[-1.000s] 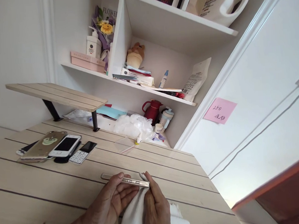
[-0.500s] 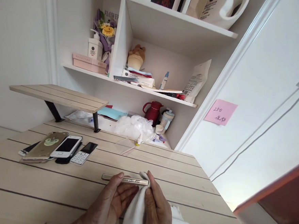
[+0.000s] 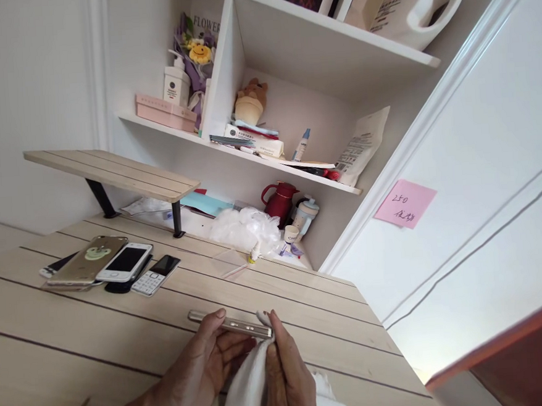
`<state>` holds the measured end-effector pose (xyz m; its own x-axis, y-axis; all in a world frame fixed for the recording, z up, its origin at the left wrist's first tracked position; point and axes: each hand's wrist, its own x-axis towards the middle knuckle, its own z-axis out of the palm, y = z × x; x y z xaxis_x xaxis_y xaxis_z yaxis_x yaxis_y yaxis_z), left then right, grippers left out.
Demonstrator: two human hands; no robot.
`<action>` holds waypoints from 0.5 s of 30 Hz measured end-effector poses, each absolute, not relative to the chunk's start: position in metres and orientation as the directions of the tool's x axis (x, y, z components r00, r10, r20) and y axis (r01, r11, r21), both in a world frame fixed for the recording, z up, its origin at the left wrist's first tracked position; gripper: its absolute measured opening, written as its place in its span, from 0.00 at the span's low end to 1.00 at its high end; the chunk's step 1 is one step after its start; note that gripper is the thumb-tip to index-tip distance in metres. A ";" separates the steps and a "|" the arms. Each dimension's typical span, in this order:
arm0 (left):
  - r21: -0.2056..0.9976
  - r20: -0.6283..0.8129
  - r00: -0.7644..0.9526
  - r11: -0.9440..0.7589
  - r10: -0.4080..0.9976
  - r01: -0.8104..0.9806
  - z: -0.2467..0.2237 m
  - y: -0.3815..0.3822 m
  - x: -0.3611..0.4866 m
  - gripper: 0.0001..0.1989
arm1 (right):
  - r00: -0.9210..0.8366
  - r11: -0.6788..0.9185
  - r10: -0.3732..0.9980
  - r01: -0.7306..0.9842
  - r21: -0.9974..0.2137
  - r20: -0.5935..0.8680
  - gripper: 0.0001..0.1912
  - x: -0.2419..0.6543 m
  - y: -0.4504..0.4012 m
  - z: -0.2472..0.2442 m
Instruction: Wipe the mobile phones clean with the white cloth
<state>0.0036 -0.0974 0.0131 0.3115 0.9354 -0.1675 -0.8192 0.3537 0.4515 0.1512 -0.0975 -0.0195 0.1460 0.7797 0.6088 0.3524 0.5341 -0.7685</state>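
Observation:
A gold-edged phone (image 3: 242,327) is held edge-on over the table, its side buttons facing me. My left hand (image 3: 196,363) grips it, thumb on top and fingers curled beneath. My right hand (image 3: 286,372) pinches a white cloth (image 3: 246,381) against the phone's right end. The cloth hangs down between my hands, and more of it shows past my right wrist. Both faces of the phone are mostly hidden from this angle.
Several phones, including a white touchscreen phone (image 3: 125,262) and a keypad phone (image 3: 156,276), lie at the left on the wooden table (image 3: 104,332). Behind them stands a small raised shelf (image 3: 120,176). Plastic bags (image 3: 247,229) and a red jug (image 3: 280,202) sit at the back.
The view has shifted slightly, so everything sits a little further right. Both hands keep hold of the phone and cloth in nearly the same pose.

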 end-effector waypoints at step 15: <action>0.499 -0.162 0.282 0.325 0.946 -0.804 0.018 -0.100 0.000 0.20 | 0.145 0.556 0.750 0.392 -0.733 0.645 0.20 0.150 -0.101 -0.014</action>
